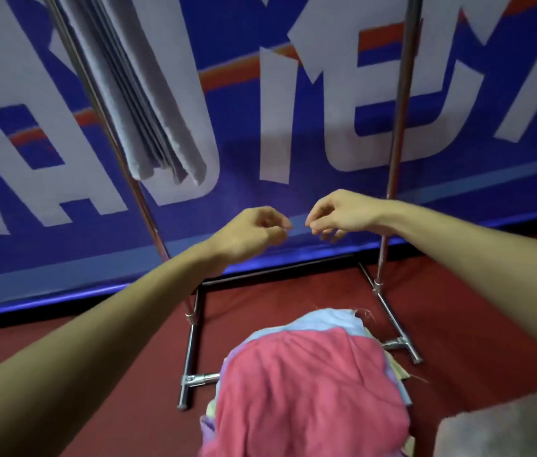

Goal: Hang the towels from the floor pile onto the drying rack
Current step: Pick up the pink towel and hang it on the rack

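Note:
A pile of towels point(310, 384) lies on the red floor between the rack's feet, a pink towel on top and light blue and lilac ones under it. The metal drying rack point(397, 103) stands over the pile, and several grey towels point(148, 103) hang from its upper left. My left hand point(253, 232) and my right hand point(336, 214) are stretched out side by side above the pile, fingertips nearly meeting. Both have loosely curled fingers and hold nothing.
A blue banner point(244, 133) with large white letters and an orange stripe stands just behind the rack. The rack's base bars point(191, 357) rest on the red floor on both sides of the pile. A grey fabric edge point(508, 423) shows at the bottom right.

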